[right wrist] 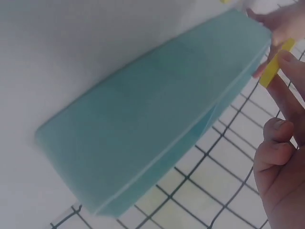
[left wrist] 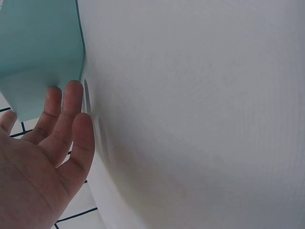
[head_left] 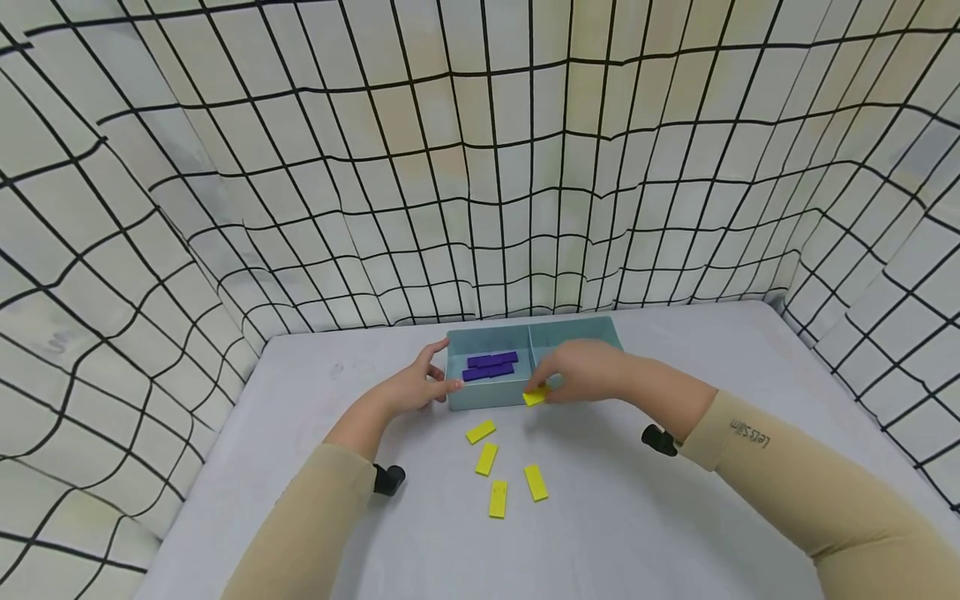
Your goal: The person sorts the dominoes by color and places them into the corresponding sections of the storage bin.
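Note:
My right hand (head_left: 588,371) pinches a small yellow tile (head_left: 536,396) between thumb and fingers at the front wall of a teal two-compartment box (head_left: 480,397). The tile (right wrist: 270,70) also shows in the right wrist view, with the other fingers bent behind it. My left hand (head_left: 408,387) rests at the box's left end, thumb by the front corner and index finger by the back one. In the left wrist view, its fingers (left wrist: 72,98) are loosely extended beside the box's end wall. Several purple tiles (head_left: 489,365) lie in the left compartment. My right hand partly hides the right compartment.
Several yellow tiles, among them one flat tile (head_left: 498,499), lie on the white table (head_left: 637,533) in front of the box. A white wall with black netting (head_left: 480,167) stands behind and beside the table. Black wrist cameras (head_left: 389,480) sit under both wrists.

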`<control>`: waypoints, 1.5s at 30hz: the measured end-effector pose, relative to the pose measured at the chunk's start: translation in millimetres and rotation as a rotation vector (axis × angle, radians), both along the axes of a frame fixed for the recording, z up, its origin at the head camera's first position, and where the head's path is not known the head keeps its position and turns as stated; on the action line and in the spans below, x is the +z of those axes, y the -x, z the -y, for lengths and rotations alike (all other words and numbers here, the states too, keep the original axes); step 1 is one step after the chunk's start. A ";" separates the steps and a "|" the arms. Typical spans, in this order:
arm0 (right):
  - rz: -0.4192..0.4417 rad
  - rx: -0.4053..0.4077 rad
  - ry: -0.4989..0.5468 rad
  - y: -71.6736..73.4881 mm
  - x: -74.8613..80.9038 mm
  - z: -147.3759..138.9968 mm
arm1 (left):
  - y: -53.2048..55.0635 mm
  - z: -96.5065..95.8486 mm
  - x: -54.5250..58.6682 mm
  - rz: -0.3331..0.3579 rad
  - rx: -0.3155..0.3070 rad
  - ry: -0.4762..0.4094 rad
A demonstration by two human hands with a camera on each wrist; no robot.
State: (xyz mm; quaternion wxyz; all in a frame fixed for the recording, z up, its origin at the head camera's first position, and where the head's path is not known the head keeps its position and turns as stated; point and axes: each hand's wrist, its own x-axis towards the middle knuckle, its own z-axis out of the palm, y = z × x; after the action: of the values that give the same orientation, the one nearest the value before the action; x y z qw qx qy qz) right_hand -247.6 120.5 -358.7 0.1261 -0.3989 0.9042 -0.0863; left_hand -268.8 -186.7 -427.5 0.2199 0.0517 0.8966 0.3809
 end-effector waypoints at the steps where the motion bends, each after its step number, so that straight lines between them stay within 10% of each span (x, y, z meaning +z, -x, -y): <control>1: -0.002 -0.010 0.001 2.6 2.5 -2.2 | 0.0 0.2 -0.2 0.001 0.000 0.002; 20: 0.094 -0.152 0.090 55.7 5.3 -35.1 | -0.2 -2.4 -0.4 0.011 0.009 -0.008; 45: 0.194 -0.223 -0.007 87.1 -50.9 -26.7 | -2.0 -0.2 -0.1 0.010 0.018 -0.006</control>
State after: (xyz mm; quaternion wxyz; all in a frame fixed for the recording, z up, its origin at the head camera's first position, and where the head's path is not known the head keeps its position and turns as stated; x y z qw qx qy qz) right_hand -334.7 147.2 -409.6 0.2040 -0.2854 0.9267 -0.1345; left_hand -266.9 -186.5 -427.7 0.2206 0.0423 0.8949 0.3857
